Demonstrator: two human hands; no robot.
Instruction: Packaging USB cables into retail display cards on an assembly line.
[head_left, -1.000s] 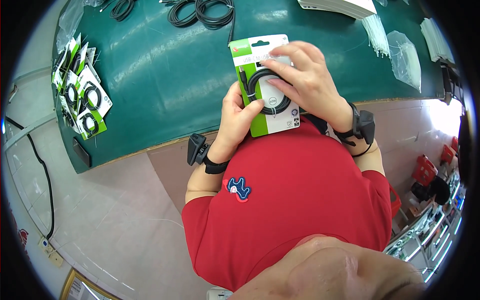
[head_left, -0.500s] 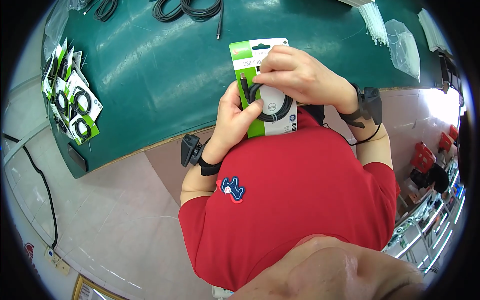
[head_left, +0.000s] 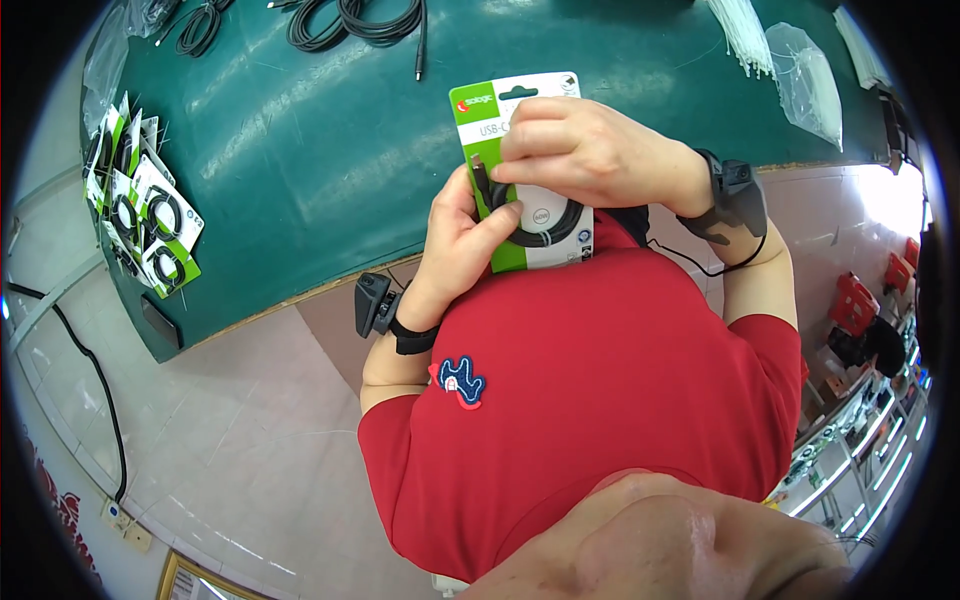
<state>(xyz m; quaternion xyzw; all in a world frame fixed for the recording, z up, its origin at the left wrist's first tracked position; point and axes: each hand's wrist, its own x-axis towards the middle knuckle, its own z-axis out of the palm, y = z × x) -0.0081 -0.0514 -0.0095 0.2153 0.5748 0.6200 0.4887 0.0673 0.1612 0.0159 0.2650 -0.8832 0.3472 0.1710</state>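
My left hand [head_left: 462, 238] grips a green-and-white packaging card [head_left: 545, 198] by its left side, thumb across the front. A coiled black USB-C cable [head_left: 562, 230] lies against the card's face under that thumb, its metal plug [head_left: 477, 163] pointing up along the left side. Over the upper part of the card is my right hand [head_left: 590, 155], fingers pinched together beside the cable just below the plug. Whatever is between those fingertips is hidden.
On the green table [head_left: 300, 170], a pile of carded cables [head_left: 150, 215] sits at the left. Loose black cables [head_left: 380, 25] lie along the far side. Thin white strips [head_left: 740, 38] and a clear bag [head_left: 805, 90] of them are at the far right.
My right fingertips have shifted slightly left and down, closer to the plug. The card's top has tipped a little to the left, still in my left hand.
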